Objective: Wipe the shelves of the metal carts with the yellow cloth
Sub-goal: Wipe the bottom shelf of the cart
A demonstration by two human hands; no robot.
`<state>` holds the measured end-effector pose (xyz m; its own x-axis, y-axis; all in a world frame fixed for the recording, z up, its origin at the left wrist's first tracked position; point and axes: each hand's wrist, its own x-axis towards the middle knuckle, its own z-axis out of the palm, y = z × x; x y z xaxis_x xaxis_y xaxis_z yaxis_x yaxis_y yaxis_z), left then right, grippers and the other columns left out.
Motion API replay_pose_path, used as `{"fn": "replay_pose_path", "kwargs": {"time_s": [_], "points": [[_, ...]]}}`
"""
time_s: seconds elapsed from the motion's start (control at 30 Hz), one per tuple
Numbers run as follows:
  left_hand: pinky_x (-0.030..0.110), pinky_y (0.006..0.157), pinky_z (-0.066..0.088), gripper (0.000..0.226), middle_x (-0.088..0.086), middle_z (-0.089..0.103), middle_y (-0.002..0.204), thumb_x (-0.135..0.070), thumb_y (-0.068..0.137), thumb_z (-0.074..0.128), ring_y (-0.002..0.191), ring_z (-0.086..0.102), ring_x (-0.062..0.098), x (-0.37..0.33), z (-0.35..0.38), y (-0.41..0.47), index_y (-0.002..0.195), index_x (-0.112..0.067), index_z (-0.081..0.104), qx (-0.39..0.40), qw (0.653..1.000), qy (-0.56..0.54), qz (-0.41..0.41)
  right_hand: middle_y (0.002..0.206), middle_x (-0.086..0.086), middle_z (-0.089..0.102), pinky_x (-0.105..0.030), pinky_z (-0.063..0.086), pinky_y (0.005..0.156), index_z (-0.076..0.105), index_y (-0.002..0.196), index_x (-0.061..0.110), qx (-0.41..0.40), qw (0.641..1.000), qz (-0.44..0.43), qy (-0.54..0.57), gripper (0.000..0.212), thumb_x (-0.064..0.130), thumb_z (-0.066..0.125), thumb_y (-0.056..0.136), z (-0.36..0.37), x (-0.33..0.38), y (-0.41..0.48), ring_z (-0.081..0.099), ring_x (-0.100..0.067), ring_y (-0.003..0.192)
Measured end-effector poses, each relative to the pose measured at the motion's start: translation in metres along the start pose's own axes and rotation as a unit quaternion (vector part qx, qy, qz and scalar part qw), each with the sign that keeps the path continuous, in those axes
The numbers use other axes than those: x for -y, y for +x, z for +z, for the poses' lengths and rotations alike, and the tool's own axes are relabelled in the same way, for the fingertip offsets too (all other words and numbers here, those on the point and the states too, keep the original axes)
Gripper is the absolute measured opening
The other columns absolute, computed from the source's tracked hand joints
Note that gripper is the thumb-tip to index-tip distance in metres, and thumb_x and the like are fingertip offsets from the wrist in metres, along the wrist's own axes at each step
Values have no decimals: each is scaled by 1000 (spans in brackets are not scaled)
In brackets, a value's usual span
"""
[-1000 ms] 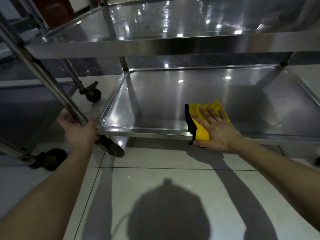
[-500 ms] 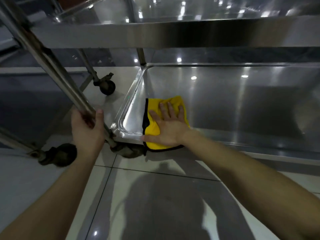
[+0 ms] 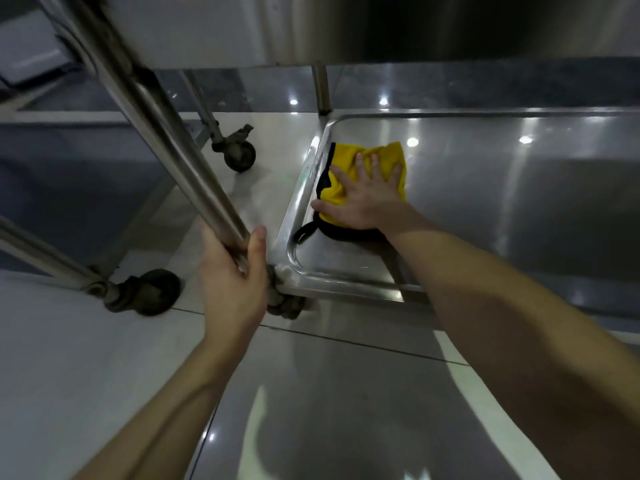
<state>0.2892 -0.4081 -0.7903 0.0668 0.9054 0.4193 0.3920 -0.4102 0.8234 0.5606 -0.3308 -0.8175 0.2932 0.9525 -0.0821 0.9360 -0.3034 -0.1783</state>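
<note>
The yellow cloth point(image 3: 349, 161) with a black edge lies flat on the bottom shelf point(image 3: 502, 209) of the metal cart, close to the shelf's left rim. My right hand point(image 3: 367, 195) presses on it with straight, spread fingers. My left hand point(image 3: 235, 275) grips the cart's near-left upright post point(image 3: 162, 126) just above the shelf corner. The upper shelf point(image 3: 381, 26) hangs overhead and hides the far part of the cart.
Two caster wheels point(image 3: 239, 155) point(image 3: 149, 292) of a second cart stand on the tiled floor to the left. A caster sits under the near-left corner point(image 3: 285, 306) of the cart I hold. Glossy floor tiles point(image 3: 311, 410) spread in front.
My right hand has slid the cloth leftward along the bottom shelf and then farther in beside the left rim. My left hand keeps its grip on the post. The view has moved closer.
</note>
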Motion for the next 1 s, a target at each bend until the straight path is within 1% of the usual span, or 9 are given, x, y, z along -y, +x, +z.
{"fn": "replay_pose_path", "kwargs": {"time_s": [0.27,0.47,0.53,0.6,0.67,0.73,0.8,0.9,1.0], "points": [[9,60,44,24,-14,63,87,-47,108,61,73,64,6,-11,5,-16,117,-45,39,4,1000,24,-1,179,-5,-13,-73,-17,118,7,166,51,23,995,-94,-9,110,106,10,71,17,25,-114,-19,-35,163],[41,78,51,27,-6,63,92,-50,106,63,85,65,12,-28,7,-23,100,-48,37,-8,996,51,-76,180,-2,-4,-69,-1,126,11,166,52,19,985,-164,-47,91,89,41,88,7,-18,-187,-6,-31,165],[43,93,52,31,2,65,113,-46,104,69,106,66,27,-39,12,-27,120,-37,44,-43,991,43,-117,180,-3,-1,-68,6,127,13,166,51,-6,985,-163,-61,89,82,50,91,4,-41,-203,-2,-32,165],[39,106,45,60,14,56,137,-45,99,76,128,57,34,-52,20,-41,140,-13,46,-108,976,47,-183,180,-4,-1,-67,7,127,11,166,49,-16,984,-160,-72,92,81,53,91,2,-60,-217,-3,-33,165],[42,98,48,54,16,58,126,-47,98,75,118,59,38,-65,30,-66,125,-8,49,-144,964,56,-216,180,-4,-3,-66,5,128,8,167,49,13,983,-170,-64,104,92,49,82,-3,-73,-227,-4,-33,165],[40,80,46,33,7,64,99,-44,102,68,95,65,35,-78,43,-91,104,-16,51,-89,981,67,-161,179,-3,11,-61,11,129,15,166,46,45,984,-171,19,108,98,44,76,-18,-79,-230,8,-31,164],[41,75,49,25,0,64,88,-40,105,63,85,64,27,-88,58,-96,93,-19,56,6,992,83,-95,169,-2,38,-47,31,123,34,162,39,10,977,-137,165,88,86,48,88,-36,-87,-223,34,-29,156],[43,84,54,19,4,69,105,-35,107,62,97,66,26,-91,78,-67,101,-18,66,115,984,126,-44,151,-2,56,-40,44,111,52,149,30,-101,979,-74,158,56,57,57,101,-56,-109,-203,50,-27,140],[44,99,54,27,11,71,126,-31,109,58,117,66,32,-84,91,-23,123,-13,73,185,964,188,-36,138,-4,59,-39,48,105,56,144,27,-81,981,-9,178,48,46,65,101,-61,-116,-177,55,-28,129]]}}
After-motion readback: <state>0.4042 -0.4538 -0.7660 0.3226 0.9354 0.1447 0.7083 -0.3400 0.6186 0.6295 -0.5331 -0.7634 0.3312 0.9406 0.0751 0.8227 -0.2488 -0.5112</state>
